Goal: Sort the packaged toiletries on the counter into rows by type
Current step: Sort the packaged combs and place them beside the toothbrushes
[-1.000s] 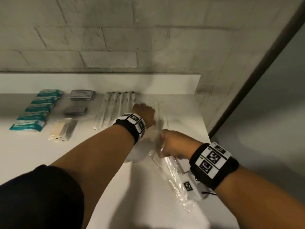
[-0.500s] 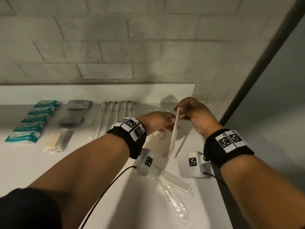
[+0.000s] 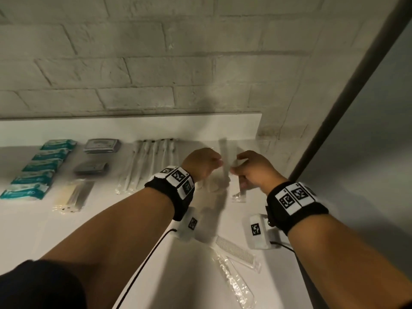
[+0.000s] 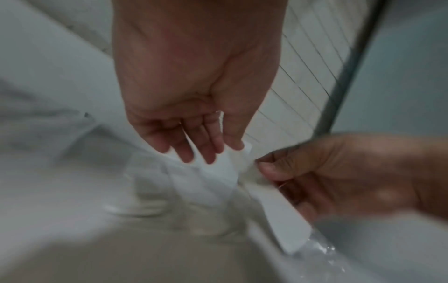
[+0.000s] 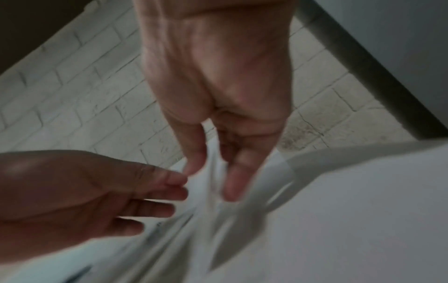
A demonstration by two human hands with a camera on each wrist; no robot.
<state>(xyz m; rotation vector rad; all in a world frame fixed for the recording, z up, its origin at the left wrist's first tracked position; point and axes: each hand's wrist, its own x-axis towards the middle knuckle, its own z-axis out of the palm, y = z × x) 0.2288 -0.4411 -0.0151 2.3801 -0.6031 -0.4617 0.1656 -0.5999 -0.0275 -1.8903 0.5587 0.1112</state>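
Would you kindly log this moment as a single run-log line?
phase: placing combs | left hand: touching wrapped comb | right hand: pinching second wrapped comb | unsorted: two packets near edge

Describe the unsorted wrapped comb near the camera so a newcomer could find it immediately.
Start at the white counter under the brick wall, where sorted rows lie along the back. Come toward the camera, below the two wrists: the white fine-toothed comb in a clear wrapper lies diagonally. Unlike the crinkled clear packet beside it, its teeth show plainly.
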